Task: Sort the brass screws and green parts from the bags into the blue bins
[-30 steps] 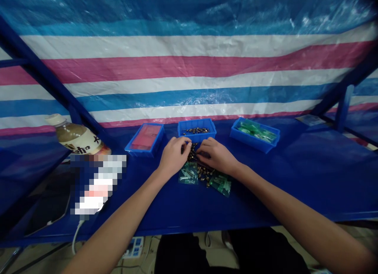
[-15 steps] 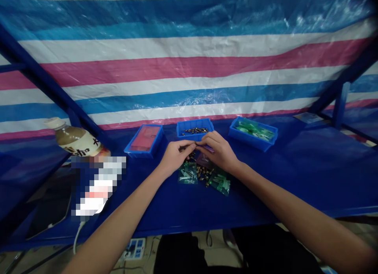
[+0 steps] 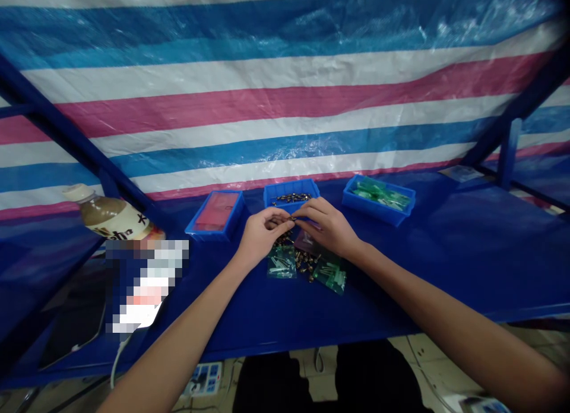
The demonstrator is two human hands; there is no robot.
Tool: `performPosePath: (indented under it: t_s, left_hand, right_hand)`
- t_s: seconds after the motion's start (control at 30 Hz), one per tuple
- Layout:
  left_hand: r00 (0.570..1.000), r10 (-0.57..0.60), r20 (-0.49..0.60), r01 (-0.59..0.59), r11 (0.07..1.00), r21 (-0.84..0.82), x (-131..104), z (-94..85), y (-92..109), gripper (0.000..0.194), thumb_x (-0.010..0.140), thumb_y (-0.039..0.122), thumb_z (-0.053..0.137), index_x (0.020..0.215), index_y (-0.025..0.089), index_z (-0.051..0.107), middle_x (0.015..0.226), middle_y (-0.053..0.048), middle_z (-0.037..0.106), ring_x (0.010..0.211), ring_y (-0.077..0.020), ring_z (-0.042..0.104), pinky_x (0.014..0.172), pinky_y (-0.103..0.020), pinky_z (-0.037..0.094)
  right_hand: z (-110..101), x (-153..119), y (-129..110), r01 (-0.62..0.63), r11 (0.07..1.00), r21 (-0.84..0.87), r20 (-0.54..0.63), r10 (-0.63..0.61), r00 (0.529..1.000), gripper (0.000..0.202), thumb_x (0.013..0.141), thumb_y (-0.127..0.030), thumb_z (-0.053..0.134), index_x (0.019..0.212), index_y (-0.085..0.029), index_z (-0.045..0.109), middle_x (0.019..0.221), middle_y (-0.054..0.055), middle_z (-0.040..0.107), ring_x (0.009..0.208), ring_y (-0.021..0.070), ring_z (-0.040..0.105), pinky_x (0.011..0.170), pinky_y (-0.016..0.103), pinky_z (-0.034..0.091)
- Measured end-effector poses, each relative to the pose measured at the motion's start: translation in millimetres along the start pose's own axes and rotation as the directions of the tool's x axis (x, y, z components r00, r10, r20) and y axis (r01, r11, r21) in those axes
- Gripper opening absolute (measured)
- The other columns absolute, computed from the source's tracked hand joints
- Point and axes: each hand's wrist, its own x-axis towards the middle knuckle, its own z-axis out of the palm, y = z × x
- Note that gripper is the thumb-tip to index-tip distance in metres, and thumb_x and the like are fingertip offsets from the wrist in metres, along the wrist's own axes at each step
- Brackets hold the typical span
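Fingertips of my left hand and my right hand meet above the middle of the blue table. Both hands pinch a small dark, brassy metal part, largely covered by the fingers. Below them lies a loose pile of brassy metal parts. A green-tinted clear bag with pale slender pieces lies at the pile's left, and a similar green bag at its right. Partly under my right hand is a pinkish bag.
Behind my hands stands a blue bin of metal parts. A blue bin with pink bags is left, another blue bin with green bags right. A bottle, a dark tablet-like slab and a blurred-out device on a cable occupy the left side.
The view has shifted slightly. My hands stay together over the pile, with small finger movements around the metal part. Bins and bags have not moved on the table.
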Motion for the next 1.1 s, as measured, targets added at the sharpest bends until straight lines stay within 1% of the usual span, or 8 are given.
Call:
performPosePath:
  t_s: [0.2, 0.37, 0.5, 0.57, 0.63, 0.8, 0.93, 1.1]
  left_hand:
    - [0.976, 0.206, -0.071, -0.181, 0.948, 0.262, -4, -1.6, 3, 0.016, 0.076, 0.030, 0.076, 0.086, 0.020, 0.068, 0.075, 0.000, 0.064, 0.064, -0.0115, 0.057, 0.062, -0.025, 0.047]
    - [0.964, 0.264, -0.024, -0.245, 0.921, 0.303, -6, 0.1, 2, 0.013, 0.079, 0.028, 0.073, 0.088, 0.021, 0.067, 0.078, 0.001, 0.063, 0.065, -0.0111, 0.057, 0.061, -0.024, 0.047]
    - [0.964, 0.261, -0.041, -0.228, 0.900, 0.372, -5, -0.7, 2, 0.024, 0.082, 0.029, 0.070, 0.104, 0.023, 0.062, 0.086, 0.000, 0.066, 0.071, -0.0130, 0.059, 0.065, -0.026, 0.048]
    - [0.959, 0.277, -0.058, -0.223, 0.866, 0.447, -4, -1.5, 1, 0.019, 0.087, 0.027, 0.064, 0.105, 0.024, 0.062, 0.086, 0.000, 0.067, 0.075, -0.0145, 0.060, 0.068, -0.028, 0.048]
    - [0.955, 0.293, -0.057, -0.224, 0.829, 0.512, -3, -2.0, 0, 0.013, 0.090, 0.025, 0.059, 0.102, 0.024, 0.063, 0.085, -0.001, 0.067, 0.078, -0.0160, 0.060, 0.071, -0.029, 0.047]
    - [0.953, 0.301, -0.020, -0.233, 0.777, 0.584, -3, -3.6, -4, 0.014, 0.093, 0.021, 0.052, 0.100, 0.023, 0.064, 0.092, -0.002, 0.068, 0.086, -0.0192, 0.057, 0.079, -0.034, 0.046]
    - [0.954, 0.296, 0.047, -0.258, 0.733, 0.630, -4, -6.9, -5, 0.021, 0.093, 0.021, 0.048, 0.099, 0.023, 0.069, 0.096, -0.004, 0.067, 0.090, -0.0210, 0.055, 0.084, -0.038, 0.045]
    - [0.956, 0.267, 0.122, -0.277, 0.678, 0.681, -6, -5.9, -6, 0.018, 0.086, 0.033, 0.060, 0.084, 0.022, 0.074, 0.087, -0.007, 0.066, 0.083, -0.0232, 0.052, 0.080, -0.040, 0.045]
  right_hand:
    - [0, 1, -6, -0.111, 0.992, 0.067, 0.046, 0.108, 0.993, 0.020, 0.098, -0.021, 0.041, 0.097, -0.019, 0.061, 0.088, 0.006, 0.063, 0.086, 0.0189, 0.055, 0.077, 0.032, 0.044]
    - [3, 2, -8, -0.178, 0.973, 0.146, 0.093, 0.166, 0.982, 0.017, 0.096, -0.025, 0.048, 0.087, -0.019, 0.061, 0.079, 0.002, 0.062, 0.074, 0.0151, 0.055, 0.067, 0.028, 0.041]
    - [0, 7, 3, -0.271, 0.959, 0.084, -0.052, 0.275, 0.960, 0.015, 0.094, -0.027, 0.051, 0.088, -0.019, 0.062, 0.078, 0.003, 0.063, 0.072, 0.0157, 0.056, 0.065, 0.028, 0.041]
    - [-2, 8, 15, -0.309, 0.951, -0.013, -0.168, 0.303, 0.938, 0.015, 0.094, -0.028, 0.051, 0.089, -0.019, 0.063, 0.077, 0.004, 0.063, 0.074, 0.0179, 0.055, 0.066, 0.030, 0.041]
    - [-3, 7, 28, -0.328, 0.936, -0.125, -0.218, 0.296, 0.930, 0.016, 0.093, -0.027, 0.050, 0.094, -0.019, 0.064, 0.077, 0.005, 0.062, 0.077, 0.0208, 0.054, 0.070, 0.033, 0.042]
    - [-1, 3, 40, -0.279, 0.918, -0.282, -0.174, 0.237, 0.956, 0.030, 0.095, -0.029, 0.046, 0.119, -0.018, 0.061, 0.087, 0.009, 0.059, 0.084, 0.0251, 0.052, 0.077, 0.040, 0.046]
    - [-1, 1, 29, -0.201, 0.935, -0.292, -0.120, 0.173, 0.978, 0.029, 0.095, -0.030, 0.046, 0.115, -0.021, 0.064, 0.102, 0.013, 0.055, 0.092, 0.0274, 0.051, 0.078, 0.043, 0.047]
    - [-2, 1, 24, -0.151, 0.931, -0.331, -0.012, 0.156, 0.988, 0.029, 0.094, -0.027, 0.047, 0.119, -0.019, 0.059, 0.112, 0.014, 0.055, 0.099, 0.0300, 0.048, 0.087, 0.047, 0.046]
